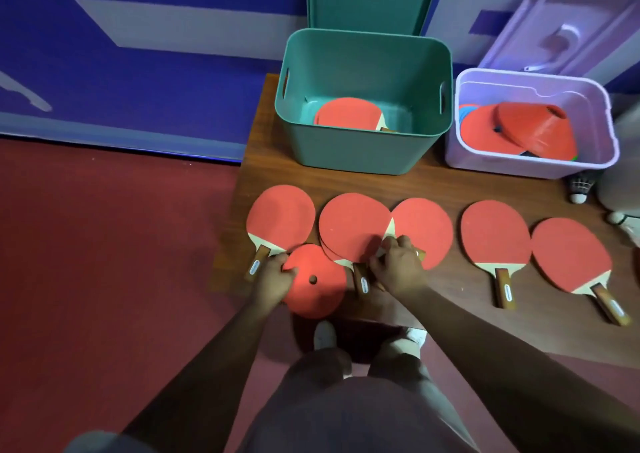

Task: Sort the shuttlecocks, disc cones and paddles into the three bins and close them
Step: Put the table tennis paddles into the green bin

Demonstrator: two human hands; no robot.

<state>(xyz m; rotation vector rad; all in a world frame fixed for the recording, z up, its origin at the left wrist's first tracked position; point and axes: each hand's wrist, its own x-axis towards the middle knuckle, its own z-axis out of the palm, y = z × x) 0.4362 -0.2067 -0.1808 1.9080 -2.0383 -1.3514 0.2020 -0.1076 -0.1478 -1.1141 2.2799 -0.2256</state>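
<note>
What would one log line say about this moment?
left hand: holding red disc cone | right hand: gripping paddle | green bin: open, paddles inside | purple bin: open, cones inside

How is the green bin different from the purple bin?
The green bin looks bigger and deeper than the purple bin. The green bin holds a red paddle; the purple bin holds disc cones. Both stand open on the table, lids propped behind.
</note>
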